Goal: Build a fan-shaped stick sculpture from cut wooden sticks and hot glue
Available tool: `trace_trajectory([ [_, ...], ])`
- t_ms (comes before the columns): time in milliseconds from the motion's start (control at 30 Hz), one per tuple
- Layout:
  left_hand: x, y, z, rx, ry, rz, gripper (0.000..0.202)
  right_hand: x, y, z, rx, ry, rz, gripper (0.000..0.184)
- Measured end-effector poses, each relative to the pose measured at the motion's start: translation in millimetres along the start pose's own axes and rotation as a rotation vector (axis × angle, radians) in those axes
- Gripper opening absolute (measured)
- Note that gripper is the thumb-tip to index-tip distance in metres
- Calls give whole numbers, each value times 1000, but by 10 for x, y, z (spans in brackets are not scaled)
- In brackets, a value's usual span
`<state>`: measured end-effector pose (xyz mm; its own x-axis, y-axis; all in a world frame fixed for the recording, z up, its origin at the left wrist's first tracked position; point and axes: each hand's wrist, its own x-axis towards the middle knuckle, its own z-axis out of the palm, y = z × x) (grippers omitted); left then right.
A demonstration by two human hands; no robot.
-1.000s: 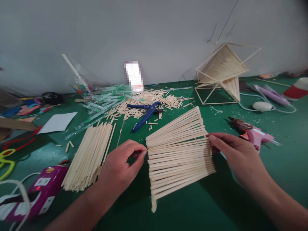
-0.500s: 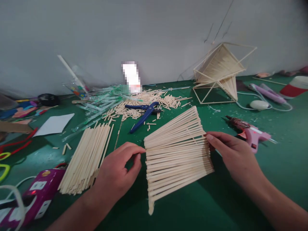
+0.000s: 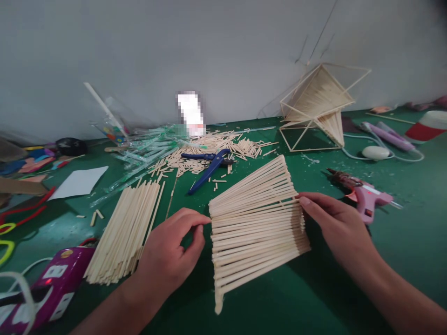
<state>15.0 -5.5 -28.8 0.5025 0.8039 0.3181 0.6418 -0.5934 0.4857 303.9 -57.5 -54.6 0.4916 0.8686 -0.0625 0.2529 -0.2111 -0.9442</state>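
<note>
The right hand (image 3: 338,223) pinches the right edge of a slatted panel of wooden sticks (image 3: 254,232) between thumb and index finger, near a gap between two groups of sticks. The left hand (image 3: 171,249) is at the panel's opposite edge, its index fingertip touching the sticks there; whether its thumb also grips anything, I cannot tell. The panel lies between the two hands, in front of the person, fanning outward in its upper part, with a pale stub jutting from its lower left corner.

Just beyond the left hand, a bundle of loose sticks (image 3: 122,232) lies on the green table (image 3: 394,270). Blue-handled cutters (image 3: 210,173) rest behind the panel, at the front of a heap of short cut pieces (image 3: 248,147); clear and green plastic wrappers (image 3: 150,149) lie to the left of the heap. A pink glue gun (image 3: 368,200) lies beyond the right hand, well apart from it. Farther back, near the wall (image 3: 223,46), stands an angular stick frame (image 3: 324,100), partly filled with closely set sticks. At the left are a white sheet of paper (image 3: 79,182) and a purple power strip (image 3: 71,267) with a red light.
</note>
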Motion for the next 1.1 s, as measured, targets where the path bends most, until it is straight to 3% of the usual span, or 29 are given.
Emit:
trace_trajectory([
  [1100, -3, -12, -18, -19, 20, 22, 18, 16, 46, 15, 37, -16, -15, 29],
])
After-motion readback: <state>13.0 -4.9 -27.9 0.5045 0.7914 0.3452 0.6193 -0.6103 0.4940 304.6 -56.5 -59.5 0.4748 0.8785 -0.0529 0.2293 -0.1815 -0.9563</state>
